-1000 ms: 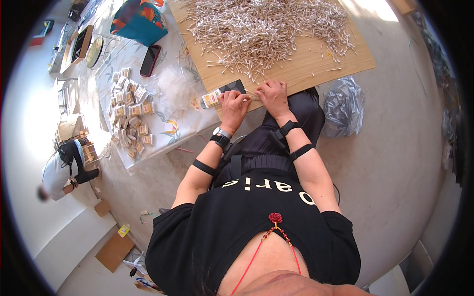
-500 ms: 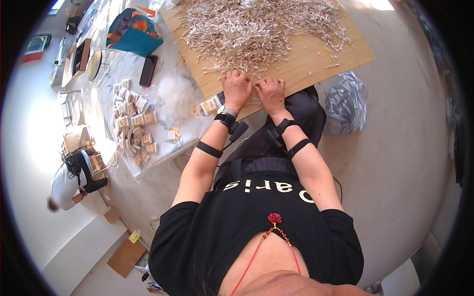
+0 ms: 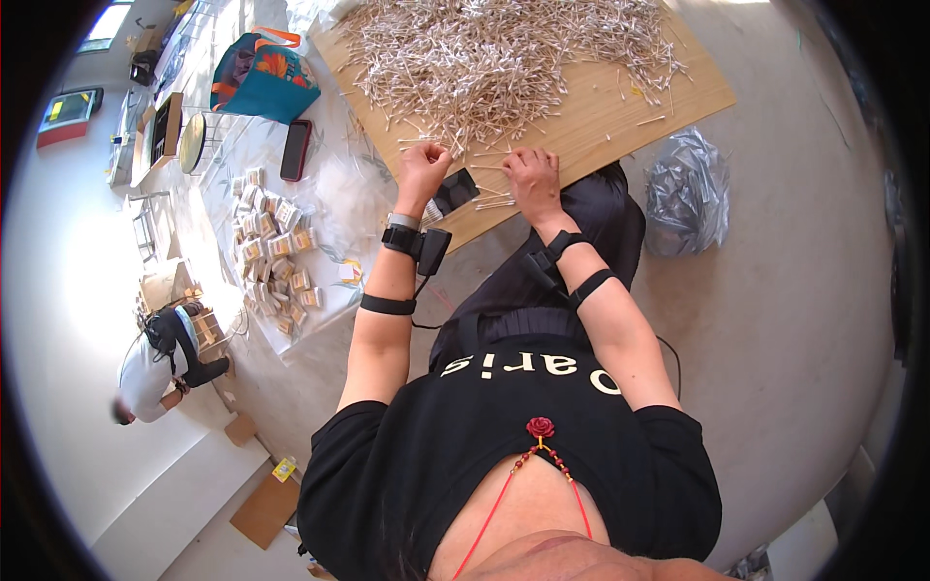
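A large heap of cotton swabs (image 3: pixel 484 68) covers the far part of a wooden board (image 3: pixel 620 121). At the near edge of the heap, my left hand (image 3: pixel 424 167) is closed, its thumb and forefinger pinched together; whatever lies between them is too small to tell. My right hand (image 3: pixel 533 182) rests on the board with its fingers bent; what is under them is hidden. Several loose swabs (image 3: pixel 492 194) lie between both hands, some roughly side by side. Beside my left wrist, a small pack of swabs (image 3: pixel 432 212) is partly hidden, next to a dark patch I cannot make out.
Many small swab packs (image 3: pixel 266 237) are piled on the table at left, beside clear plastic bags (image 3: pixel 344 203). A phone (image 3: pixel 295 150) and a teal bag (image 3: pixel 266 82) stand farther back. At right is a grey plastic bag (image 3: pixel 688 189). Another person (image 3: pixel 160 358) bends at far left.
My left hand has moved left, away from my right hand, and turned, opening a gap between them. Loose swabs now show there. My right hand has barely moved.
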A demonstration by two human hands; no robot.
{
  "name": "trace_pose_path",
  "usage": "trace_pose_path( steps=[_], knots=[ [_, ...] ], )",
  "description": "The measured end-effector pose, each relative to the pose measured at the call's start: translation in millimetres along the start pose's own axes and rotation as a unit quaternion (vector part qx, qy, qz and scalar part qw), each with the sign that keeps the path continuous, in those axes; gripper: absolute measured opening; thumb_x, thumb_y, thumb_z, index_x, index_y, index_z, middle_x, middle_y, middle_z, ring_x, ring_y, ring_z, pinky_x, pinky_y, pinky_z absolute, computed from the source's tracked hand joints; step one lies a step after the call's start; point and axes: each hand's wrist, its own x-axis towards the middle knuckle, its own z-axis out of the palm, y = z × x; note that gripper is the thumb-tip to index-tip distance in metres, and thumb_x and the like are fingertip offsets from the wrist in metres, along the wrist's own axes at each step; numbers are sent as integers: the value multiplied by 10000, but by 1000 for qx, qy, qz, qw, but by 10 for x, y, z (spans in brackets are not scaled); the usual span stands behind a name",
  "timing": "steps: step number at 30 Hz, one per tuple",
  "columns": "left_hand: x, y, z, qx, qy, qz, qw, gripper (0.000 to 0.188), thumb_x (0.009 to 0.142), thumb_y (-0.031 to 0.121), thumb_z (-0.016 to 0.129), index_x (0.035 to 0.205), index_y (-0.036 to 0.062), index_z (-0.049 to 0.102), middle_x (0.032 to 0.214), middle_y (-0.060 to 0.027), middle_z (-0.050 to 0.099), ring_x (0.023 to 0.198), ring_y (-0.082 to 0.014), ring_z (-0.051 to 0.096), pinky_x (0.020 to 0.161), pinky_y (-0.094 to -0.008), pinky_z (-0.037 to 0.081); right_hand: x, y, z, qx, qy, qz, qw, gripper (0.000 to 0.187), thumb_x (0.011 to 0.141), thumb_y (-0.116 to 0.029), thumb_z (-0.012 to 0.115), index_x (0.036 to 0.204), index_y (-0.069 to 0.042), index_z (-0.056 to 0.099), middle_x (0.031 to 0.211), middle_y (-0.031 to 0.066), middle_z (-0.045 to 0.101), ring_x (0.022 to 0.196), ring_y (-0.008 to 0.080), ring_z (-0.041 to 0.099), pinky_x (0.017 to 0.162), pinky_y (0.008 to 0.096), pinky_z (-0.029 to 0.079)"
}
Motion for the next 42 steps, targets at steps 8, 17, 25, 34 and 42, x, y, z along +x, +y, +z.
trace_pose_path(
  steps=[8,17,25,34,42],
  knots=[
    [-252,121,304,57,3,161,985,112,882,170,760,888,63,732,880,-105,717,815,-307,698,735,-415,545,-64,5,-69,4,-37,-9,999,115,853,-186,779,946,-152,719,1049,22,647,1082,246,612,975,432,415],
    [-401,85,377,125,-5,257,958,47,877,114,754,908,80,747,867,-115,683,828,-330,673,753,-439,528,10,20,-124,13,12,15,1000,199,844,-182,804,1031,-162,738,1067,27,640,1077,244,607,971,433,418],
    [-568,189,353,128,-56,254,957,62,883,106,751,933,69,752,879,-124,684,829,-329,676,776,-429,539,105,135,6,-11,10,27,1000,215,858,-181,794,1065,-174,736,1056,20,634,1065,243,603,969,431,420],
    [-524,28,448,37,57,123,990,103,919,87,725,1003,29,730,895,-108,669,813,-256,679,756,-384,545,37,82,-14,-21,-12,14,1000,141,885,-157,735,1013,-120,686,1084,52,623,1074,276,592,958,447,421],
    [-345,248,575,84,70,173,979,160,880,129,776,1006,43,728,903,-109,680,840,-276,684,778,-404,545,-39,54,-32,-15,-45,-18,999,93,908,-150,694,992,-116,672,1083,69,617,1080,277,593,962,446,421]
  ],
)
